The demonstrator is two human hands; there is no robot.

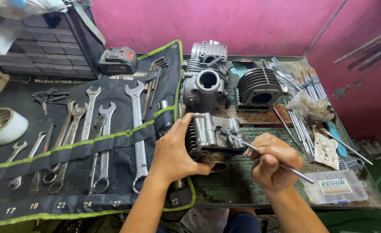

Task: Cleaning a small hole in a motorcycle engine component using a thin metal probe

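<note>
The engine cylinder [212, 140] sits tilted at the front of the metal tray [242, 185], its round sleeve end pointing down toward the tray floor, cooling fins facing left. It's a solid cast-metal block, so it looks heavy and rigid, with an oily sheen that could make it slippery; the fins look like the thin, chip-prone part. The left hand [173, 153] has it well, fingers wrapped around the finned side and thumb across the front, which looks like the safest grip: broad, around the body. The right hand [270, 166] is closed pen-style on a thin metal rod [259, 153], its tip resting on the cylinder's upper face. The rod looks light and stiff.

Just behind, 2 more engine parts stand on the tray: a cylinder head [205, 84] and a dark finned cylinder [259, 88]. To the right, a spread of thin rods [305, 86] and a clear plastic box [335, 187]. On the left, a tool roll [69, 172] holds a row of wrenches [100, 142], with a battery pack [118, 60] above them.
</note>
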